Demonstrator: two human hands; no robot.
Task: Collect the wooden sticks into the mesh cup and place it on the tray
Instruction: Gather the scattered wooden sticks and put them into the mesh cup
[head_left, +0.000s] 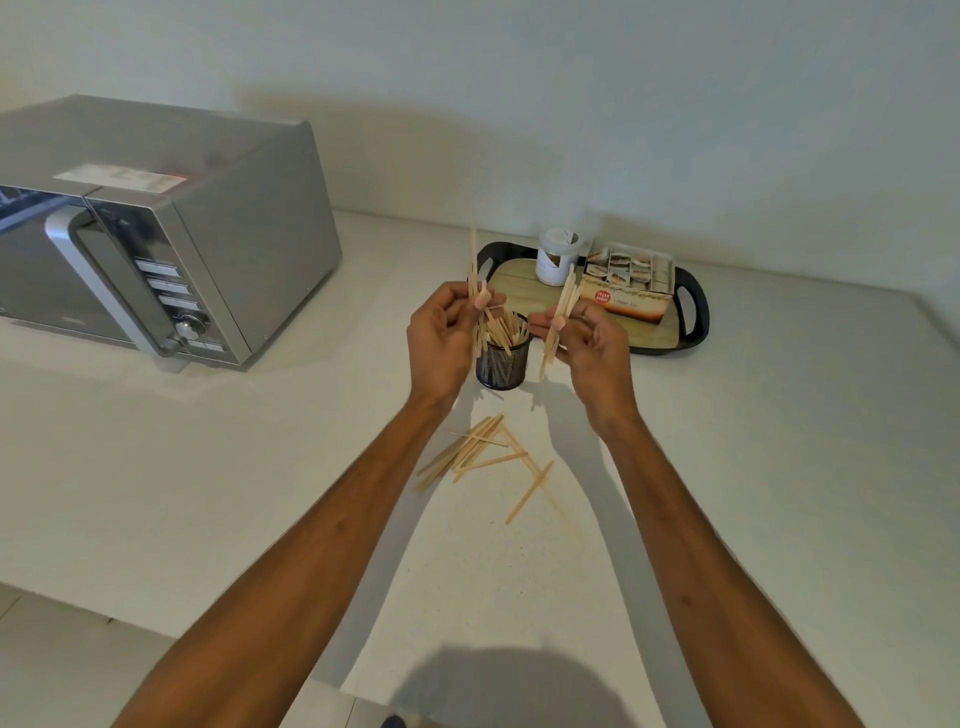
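Now: L hand (441, 338) and R hand (592, 343), fingers each pinched on wooden sticks (566, 296), above mesh cup (503, 364) (part-filled); best lowered endwise, tips inside rim.

Head-worn view, forward and down, countertop (727, 467) near

We see a silver microwave (156, 234) on the far left of the pale bench (779, 467), with a label (122, 179) stuck on its top. Right of centre at the far side, a white-lidded jar (557, 257) stands just beside a printed carton (626, 286) bearing a round red mark. A plain wall (519, 104) rises behind the bench.
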